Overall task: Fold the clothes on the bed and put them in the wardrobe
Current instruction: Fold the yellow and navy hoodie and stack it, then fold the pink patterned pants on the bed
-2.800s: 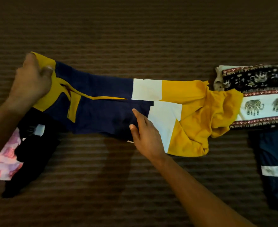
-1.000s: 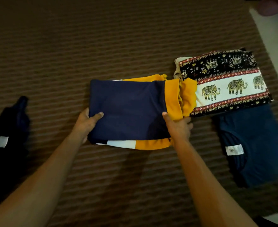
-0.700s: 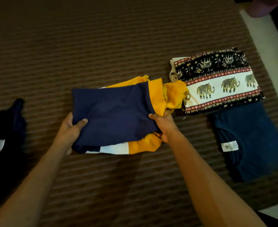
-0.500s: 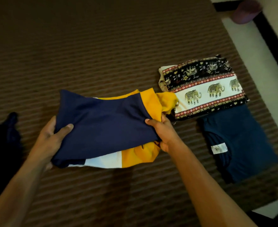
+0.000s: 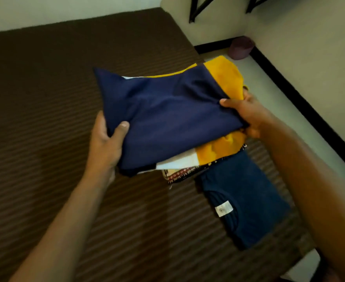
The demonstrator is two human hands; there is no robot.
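Observation:
A folded navy, yellow and white garment (image 5: pixel 173 119) is held up above the bed (image 5: pixel 45 98). My left hand (image 5: pixel 106 143) grips its left edge, thumb on top. My right hand (image 5: pixel 246 115) grips its right edge by the yellow part. Under the garment, only a strip of the folded elephant-print cloth (image 5: pixel 183 173) shows. A folded dark blue shirt (image 5: pixel 242 198) with a white label lies on the bed just in front of that cloth, below my right forearm.
The bed carries a brown ribbed cover and ends at the right, where pale floor (image 5: pixel 279 102) runs along a wall with a black skirting. A purple round container (image 5: pixel 241 47) stands in the floor corner. Black bracket legs (image 5: pixel 196 9) hang on the far wall.
Both hands have lifted the folded garment off the bed and carried it right, over the elephant-print cloth. The view has swung right, so the dark clothes at the left are out of sight.

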